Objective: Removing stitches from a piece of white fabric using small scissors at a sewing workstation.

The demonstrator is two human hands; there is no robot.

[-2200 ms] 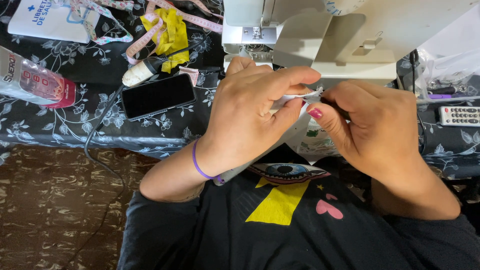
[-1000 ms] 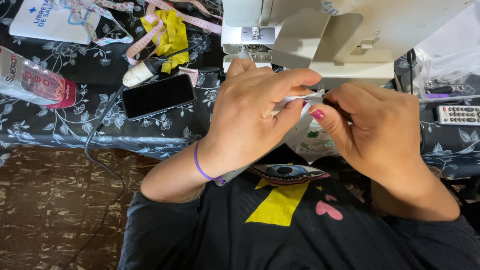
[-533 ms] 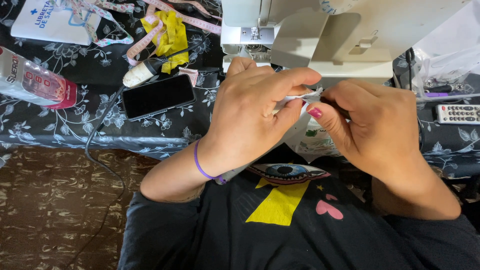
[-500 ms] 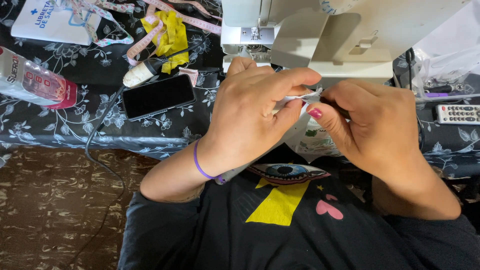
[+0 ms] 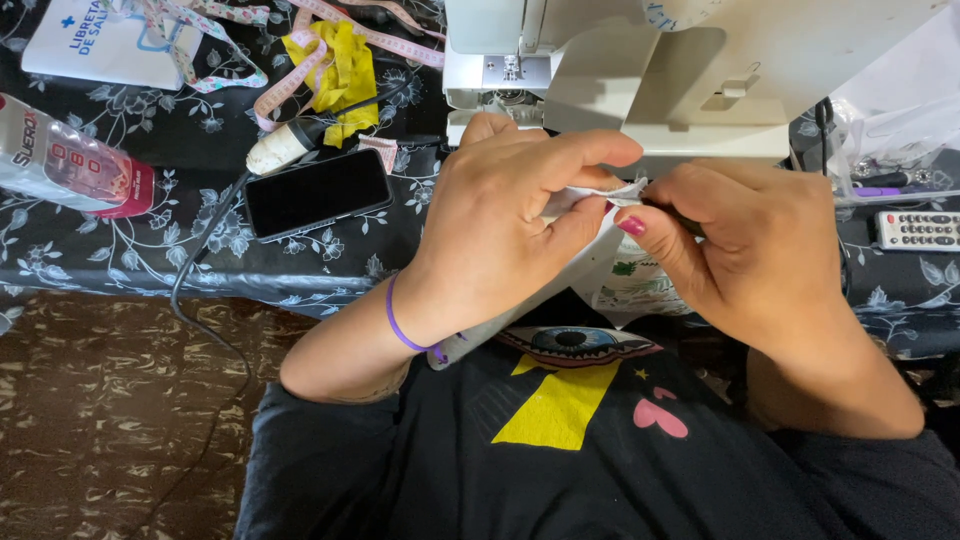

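1. The left hand [image 5: 500,225] pinches a small piece of white cloth [image 5: 600,192] between thumb and forefinger, just in front of a white sewing machine [image 5: 700,70].
2. The right hand [image 5: 745,250] grips the same cloth from the other side, its fingertips touching those of the left; a pink-painted thumbnail shows.
3. A purple band [image 5: 395,320] circles the left wrist.
4. More printed fabric [image 5: 640,285] hangs below the 2 hands, over a black shirt.
5. On the dark, flower-patterned surface [image 5: 150,260] to the left lie a black phone [image 5: 318,192], a plastic bottle [image 5: 65,160], a yellow rag [image 5: 340,65] and a pink tape measure [image 5: 290,80].
6. A remote [image 5: 920,230] sits at the far right.
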